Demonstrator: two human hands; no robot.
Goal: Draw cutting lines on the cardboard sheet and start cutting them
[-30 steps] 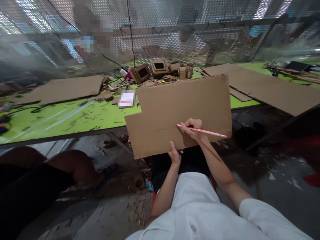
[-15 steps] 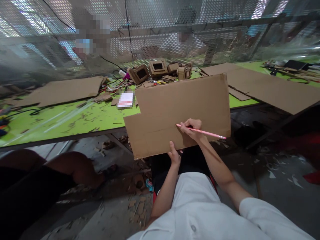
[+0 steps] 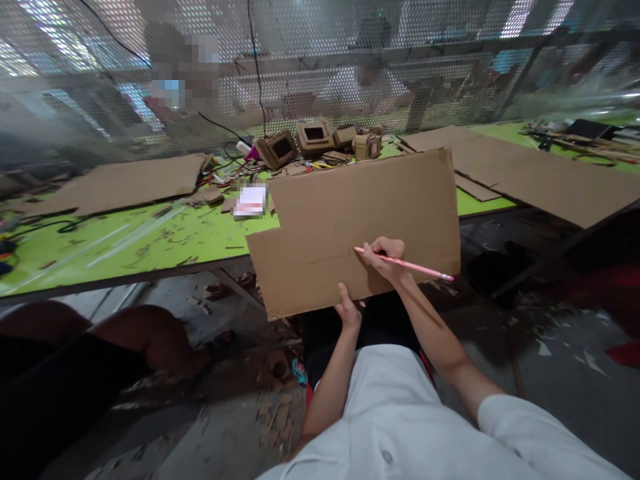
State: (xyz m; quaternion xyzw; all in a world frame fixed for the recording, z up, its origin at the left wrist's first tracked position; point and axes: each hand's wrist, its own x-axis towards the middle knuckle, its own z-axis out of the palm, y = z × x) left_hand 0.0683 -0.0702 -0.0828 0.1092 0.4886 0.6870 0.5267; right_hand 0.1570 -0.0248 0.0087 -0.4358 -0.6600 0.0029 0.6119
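Note:
A large brown cardboard sheet (image 3: 320,213), with a notch cut from its upper left corner, leans tilted between my lap and the table edge. My left hand (image 3: 349,310) grips its lower edge, thumb on the face and the other fingers hidden underneath. In my right hand (image 3: 387,257) is a pink pencil (image 3: 420,268), pinched near its tip. The pencil's point is at the cardboard's face, close to its middle. A faint line or crease runs across the sheet to the left of the tip.
Small cardboard boxes with openings (image 3: 316,135) stand at the back of the green table (image 3: 125,243). Flat cardboard sheets lie left (image 3: 135,183) and right (image 3: 540,173). A person's bare leg (image 3: 150,333) is at lower left. Scraps litter the floor, and a perforated screen (image 3: 310,87) rises behind.
The pencil tip and my right hand have shifted very slightly to the right across the cardboard. My left hand keeps its hold on the lower edge.

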